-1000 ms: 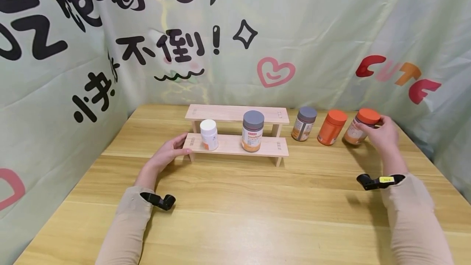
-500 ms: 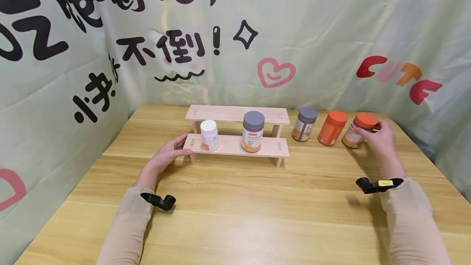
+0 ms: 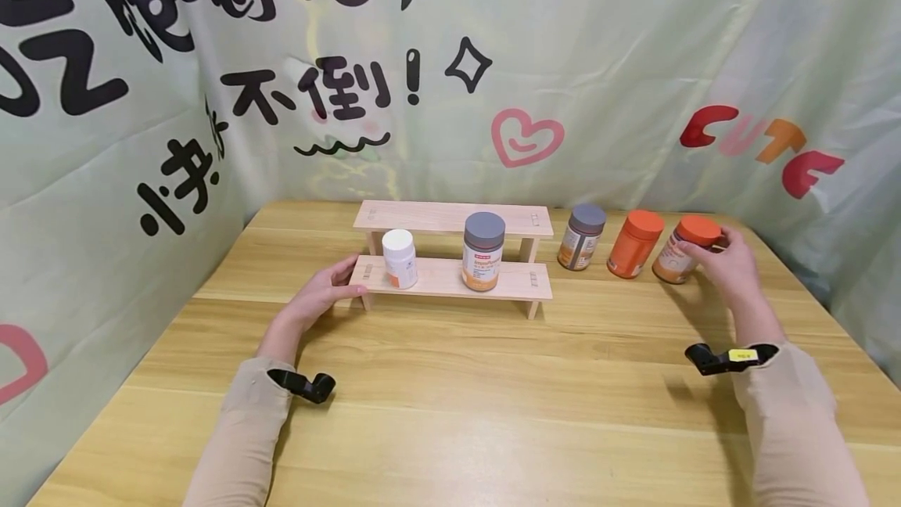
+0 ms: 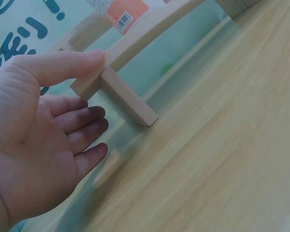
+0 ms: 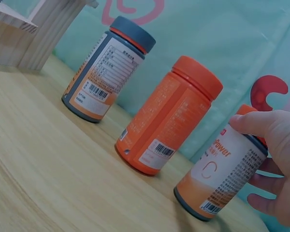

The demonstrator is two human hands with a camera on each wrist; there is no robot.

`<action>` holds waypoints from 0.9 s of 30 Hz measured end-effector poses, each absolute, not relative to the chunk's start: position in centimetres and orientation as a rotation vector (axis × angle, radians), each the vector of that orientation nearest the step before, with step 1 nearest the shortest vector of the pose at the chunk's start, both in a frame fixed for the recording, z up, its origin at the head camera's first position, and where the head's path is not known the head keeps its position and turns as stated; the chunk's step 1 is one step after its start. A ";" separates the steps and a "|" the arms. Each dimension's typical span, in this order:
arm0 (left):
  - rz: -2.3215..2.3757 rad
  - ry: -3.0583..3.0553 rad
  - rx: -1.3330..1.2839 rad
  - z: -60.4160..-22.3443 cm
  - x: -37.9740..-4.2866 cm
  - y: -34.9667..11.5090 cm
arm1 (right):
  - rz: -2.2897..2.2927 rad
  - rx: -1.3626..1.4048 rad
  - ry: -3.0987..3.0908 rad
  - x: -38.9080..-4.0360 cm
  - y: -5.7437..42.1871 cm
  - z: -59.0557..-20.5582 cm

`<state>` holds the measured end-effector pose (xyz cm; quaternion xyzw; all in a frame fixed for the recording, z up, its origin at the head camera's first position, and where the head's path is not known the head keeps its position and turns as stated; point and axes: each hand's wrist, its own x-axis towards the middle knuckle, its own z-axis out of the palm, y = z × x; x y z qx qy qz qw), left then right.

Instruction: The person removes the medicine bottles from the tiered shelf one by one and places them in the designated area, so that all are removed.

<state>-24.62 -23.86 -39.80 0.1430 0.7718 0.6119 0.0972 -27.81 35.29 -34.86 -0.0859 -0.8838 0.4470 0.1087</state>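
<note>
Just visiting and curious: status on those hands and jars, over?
Left fingers touching front shelf. Right fingers gripping rightmost jar. If moving left, possibly in the way: all-orange jar and neighbouring grey-lidded jar.

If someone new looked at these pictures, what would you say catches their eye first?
Probably the bold black lettering on the pale curtain behind the table. Next, the all-orange bottle at the table's right, beside the orange-capped bottle held by the right hand; then the white bottle on the wooden stand's lower step.
</note>
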 end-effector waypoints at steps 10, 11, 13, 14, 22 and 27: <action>1.813 2.286 0.479 -39.6 -24.5 -23.7 | 1.309 -0.243 -2.589 -27.0 35.4 -33.3; 1.813 2.284 0.477 -39.6 -24.5 -23.7 | 1.304 -0.253 -2.593 -26.9 35.3 -33.1; 1.816 2.278 0.464 -39.6 -24.5 -23.7 | 1.296 -0.264 -2.590 -26.8 35.3 -32.7; 1.814 2.275 0.458 -39.6 -24.5 -23.8 | 1.281 -0.267 -2.592 -26.7 35.2 -32.5; 1.755 2.337 0.396 -39.6 -24.6 -23.9 | 1.264 -0.240 -2.571 -26.1 34.3 -31.0; 1.775 2.308 0.386 -39.6 -24.7 -23.9 | 1.296 -0.206 -2.564 -26.0 33.0 -29.8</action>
